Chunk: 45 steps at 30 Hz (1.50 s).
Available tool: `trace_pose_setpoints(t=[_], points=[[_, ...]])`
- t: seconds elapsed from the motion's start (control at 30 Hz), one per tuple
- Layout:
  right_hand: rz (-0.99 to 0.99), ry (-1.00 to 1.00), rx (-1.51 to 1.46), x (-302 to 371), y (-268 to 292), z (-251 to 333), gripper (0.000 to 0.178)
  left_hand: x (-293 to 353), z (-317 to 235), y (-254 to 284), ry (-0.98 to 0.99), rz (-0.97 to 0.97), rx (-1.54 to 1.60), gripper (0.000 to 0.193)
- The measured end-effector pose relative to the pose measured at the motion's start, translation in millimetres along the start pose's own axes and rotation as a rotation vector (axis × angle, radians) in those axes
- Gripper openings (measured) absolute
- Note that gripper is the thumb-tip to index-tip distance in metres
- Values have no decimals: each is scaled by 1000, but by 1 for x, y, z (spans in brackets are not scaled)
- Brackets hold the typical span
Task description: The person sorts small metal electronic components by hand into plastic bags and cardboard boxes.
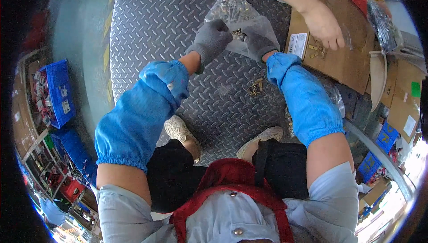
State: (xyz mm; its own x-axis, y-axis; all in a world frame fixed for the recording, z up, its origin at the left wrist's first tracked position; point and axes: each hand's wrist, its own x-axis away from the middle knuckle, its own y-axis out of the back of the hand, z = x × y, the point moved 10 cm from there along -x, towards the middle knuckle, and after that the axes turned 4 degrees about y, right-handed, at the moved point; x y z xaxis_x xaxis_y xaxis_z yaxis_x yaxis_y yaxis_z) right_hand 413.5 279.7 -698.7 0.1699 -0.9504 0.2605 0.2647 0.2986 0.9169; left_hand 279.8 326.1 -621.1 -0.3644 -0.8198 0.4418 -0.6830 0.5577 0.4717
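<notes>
Our plastic bag (228, 8) slants away far-left from its near edge between our left hand (211, 40) and right hand (258, 45), left fingers clamped on it, right fingers we cannot tell

Patterned plate (156, 24) leaves room left of the bag (228, 9); a co-worker's hand (324, 25) over a carton (350, 62) blocks the right.
</notes>
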Motion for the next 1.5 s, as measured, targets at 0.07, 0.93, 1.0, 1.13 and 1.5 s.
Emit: trace_pose_setpoints(t=[0.07, 0.93, 1.0, 1.13, 1.5], points=[[16, 0, -43, 0, -3, -10, 39, 0, -2, -4, 9, 35, 17, 20], [680, 59, -761, 72, 31, 31, 29, -9, -14, -6, -274, 9, -155, 20], [716, 362, -176, 92, -6, 38, 30, -14, -4, -13, -134, 21, -46, 28], [620, 313, -310, 122, -88, 14, 30, -13, -11, -19, -150, 64, -54, 28], [710, -29, -723, 64, 52, 44, 31, -3, -20, -7, -143, 29, -285, 31]])
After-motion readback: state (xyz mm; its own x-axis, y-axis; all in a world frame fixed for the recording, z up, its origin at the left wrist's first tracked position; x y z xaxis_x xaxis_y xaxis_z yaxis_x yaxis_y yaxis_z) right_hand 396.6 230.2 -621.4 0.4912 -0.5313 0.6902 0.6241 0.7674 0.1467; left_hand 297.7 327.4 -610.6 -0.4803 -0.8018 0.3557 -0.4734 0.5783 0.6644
